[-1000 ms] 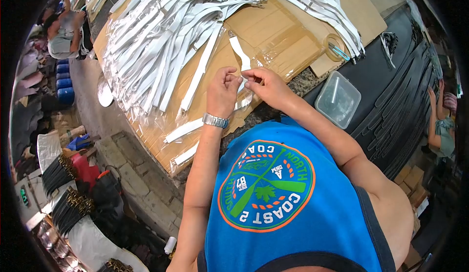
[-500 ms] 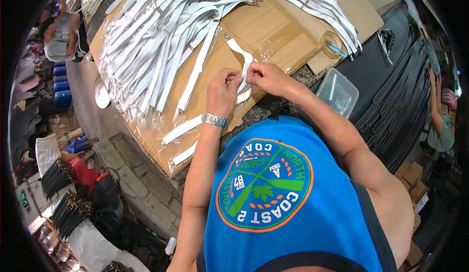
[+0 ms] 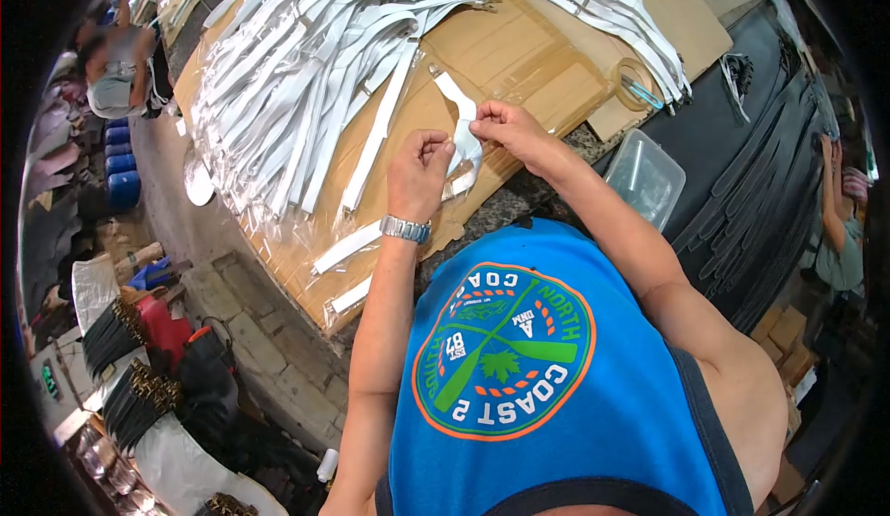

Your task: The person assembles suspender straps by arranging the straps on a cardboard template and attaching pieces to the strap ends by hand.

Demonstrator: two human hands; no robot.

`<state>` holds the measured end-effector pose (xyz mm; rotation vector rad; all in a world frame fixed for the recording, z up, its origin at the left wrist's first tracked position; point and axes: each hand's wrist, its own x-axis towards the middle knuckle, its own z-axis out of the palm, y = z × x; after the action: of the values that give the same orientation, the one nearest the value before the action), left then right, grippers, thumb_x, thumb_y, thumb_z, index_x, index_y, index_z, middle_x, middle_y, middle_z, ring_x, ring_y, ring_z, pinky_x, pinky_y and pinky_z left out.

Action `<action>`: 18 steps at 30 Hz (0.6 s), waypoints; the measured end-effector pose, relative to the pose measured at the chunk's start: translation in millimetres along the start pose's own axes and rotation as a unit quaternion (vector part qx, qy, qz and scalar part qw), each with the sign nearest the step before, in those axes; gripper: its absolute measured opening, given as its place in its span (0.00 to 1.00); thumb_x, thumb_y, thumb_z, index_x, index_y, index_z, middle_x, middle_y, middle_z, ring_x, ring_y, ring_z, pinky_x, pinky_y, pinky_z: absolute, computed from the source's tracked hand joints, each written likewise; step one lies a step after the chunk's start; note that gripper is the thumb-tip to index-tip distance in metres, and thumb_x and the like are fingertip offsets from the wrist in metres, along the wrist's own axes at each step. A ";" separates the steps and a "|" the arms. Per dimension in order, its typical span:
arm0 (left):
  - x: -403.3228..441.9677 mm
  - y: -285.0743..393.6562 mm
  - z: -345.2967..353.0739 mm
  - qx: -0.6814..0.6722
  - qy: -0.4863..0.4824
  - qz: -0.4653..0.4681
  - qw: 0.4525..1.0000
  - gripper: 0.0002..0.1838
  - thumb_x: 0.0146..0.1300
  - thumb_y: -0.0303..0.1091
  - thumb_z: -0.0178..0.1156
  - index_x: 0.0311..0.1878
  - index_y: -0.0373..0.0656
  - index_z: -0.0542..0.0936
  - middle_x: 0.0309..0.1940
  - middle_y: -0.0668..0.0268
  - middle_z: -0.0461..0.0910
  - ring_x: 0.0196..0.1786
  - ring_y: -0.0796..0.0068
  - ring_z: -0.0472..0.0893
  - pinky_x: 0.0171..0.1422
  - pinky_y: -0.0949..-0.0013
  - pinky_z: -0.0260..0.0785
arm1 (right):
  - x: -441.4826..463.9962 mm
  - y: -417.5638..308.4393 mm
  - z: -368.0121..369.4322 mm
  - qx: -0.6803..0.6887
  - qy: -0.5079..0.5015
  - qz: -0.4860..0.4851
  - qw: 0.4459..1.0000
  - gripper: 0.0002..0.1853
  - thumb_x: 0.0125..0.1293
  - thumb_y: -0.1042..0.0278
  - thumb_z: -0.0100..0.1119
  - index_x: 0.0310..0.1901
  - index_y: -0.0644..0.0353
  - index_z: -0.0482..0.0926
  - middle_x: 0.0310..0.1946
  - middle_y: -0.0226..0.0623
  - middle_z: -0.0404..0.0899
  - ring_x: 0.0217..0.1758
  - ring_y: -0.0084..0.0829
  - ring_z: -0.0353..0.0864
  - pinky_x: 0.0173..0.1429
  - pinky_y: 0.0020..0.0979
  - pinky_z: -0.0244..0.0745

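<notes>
A white strap [image 3: 453,92] with a metal clip at its far end lies on the cardboard [image 3: 519,62] and curves between my hands. My left hand [image 3: 419,171], with a metal watch at the wrist, is closed in a pinch at the strap's left side; what its fingertips hold is too small to make out. On the right side of the strap, my right hand [image 3: 514,134] pinches its edge. Left of my hands lies a large pile of white straps [image 3: 306,80], some in clear plastic.
A clear plastic box [image 3: 644,180] is right of my right forearm. Beyond it are a tape roll [image 3: 634,86] and black straps [image 3: 751,210]. One person [image 3: 116,80] is at the far left, another [image 3: 839,247] at the far right. Bundled black straps [image 3: 116,335] hang at the lower left.
My right hand has moved slightly up and away from my left hand, so more of the white strap shows between them. My left hand has barely moved.
</notes>
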<state>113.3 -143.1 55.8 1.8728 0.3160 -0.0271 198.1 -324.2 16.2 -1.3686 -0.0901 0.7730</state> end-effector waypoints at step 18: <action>12.8 -1.2 -23.1 -0.118 -0.097 -0.056 0.987 0.16 0.68 0.31 0.63 0.55 0.32 0.79 0.37 0.69 0.83 0.37 0.85 0.79 0.42 0.78 0.72 | -48.8 -43.0 8.6 -0.393 -0.030 -0.258 0.882 0.09 0.64 0.70 0.62 0.45 0.60 0.83 0.39 0.38 0.78 0.46 0.39 0.78 0.49 0.36 0.73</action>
<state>122.1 -118.5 59.8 1.6021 0.2775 -0.2385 176.0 -343.4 74.9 -1.9600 -0.8637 0.3117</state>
